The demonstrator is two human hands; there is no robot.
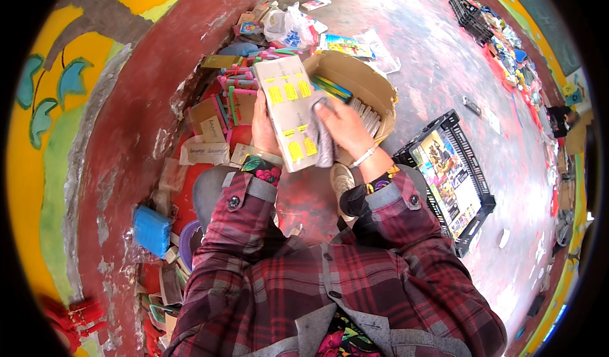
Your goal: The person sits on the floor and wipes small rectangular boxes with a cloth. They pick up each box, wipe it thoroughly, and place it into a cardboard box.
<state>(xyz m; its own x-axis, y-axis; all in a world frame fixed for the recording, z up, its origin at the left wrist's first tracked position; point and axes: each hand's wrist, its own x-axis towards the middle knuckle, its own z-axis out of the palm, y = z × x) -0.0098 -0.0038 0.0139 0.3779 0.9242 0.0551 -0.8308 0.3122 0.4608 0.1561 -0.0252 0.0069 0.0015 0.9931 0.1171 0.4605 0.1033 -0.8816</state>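
Observation:
My left hand (pixel 262 129) grips the left edge of a long, flat grey-white box (pixel 283 78) with yellow printed shapes on its face. The box is tilted upright above my knees. My right hand (pixel 344 127) is closed on a crumpled grey-brown cloth (pixel 325 140), which lies against the right side of the box. Just behind the box stands an open cardboard carton (pixel 380 90). Inside it are several flat packs and some green and yellow slim items; the box hides part of them.
Pink, green and red plastic pieces (pixel 238 87) lie heaped at the left, near a white plastic bag (pixel 288 26). A black crate (pixel 462 148) with a colourful printed sheet stands at the right. A blue pack (pixel 151 230) lies at the lower left; more clutter lines the far right wall.

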